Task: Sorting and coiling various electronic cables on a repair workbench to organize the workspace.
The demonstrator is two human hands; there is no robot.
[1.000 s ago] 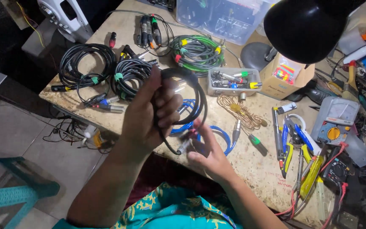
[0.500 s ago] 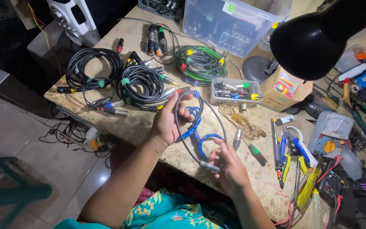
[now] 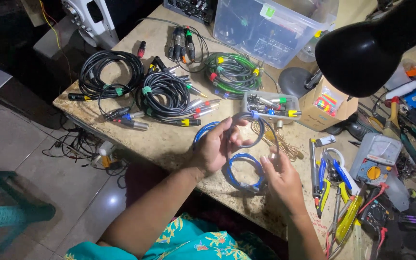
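- Cable (image 3: 262, 129), thin and dark, ran in a loop above the near edge of the table (image 3: 169, 144), held between both hands.
- Nearest the person, the right hand (image 3: 281, 175) had its fingers drawn together around one end of the cable, just right of a blue coil (image 3: 244, 172) lying on the table.
- The left hand (image 3: 216, 147) was clamped on the loop's left side, thumb and fingers closed over it, partly covering the blue coil.
- To the right lay pliers (image 3: 324, 185) with blue and yellow handles and a grey meter (image 3: 375, 163) with an orange dial.
- Just beyond the hands sat a small clear tray (image 3: 271, 103) of plugs.
- Farther back lay two black cable bundles (image 3: 136, 86) and a green bundle (image 3: 231, 72).
- At the far edge stood a clear plastic bin (image 3: 266, 29), with a black lamp shade (image 3: 367, 53) hanging over the right side.
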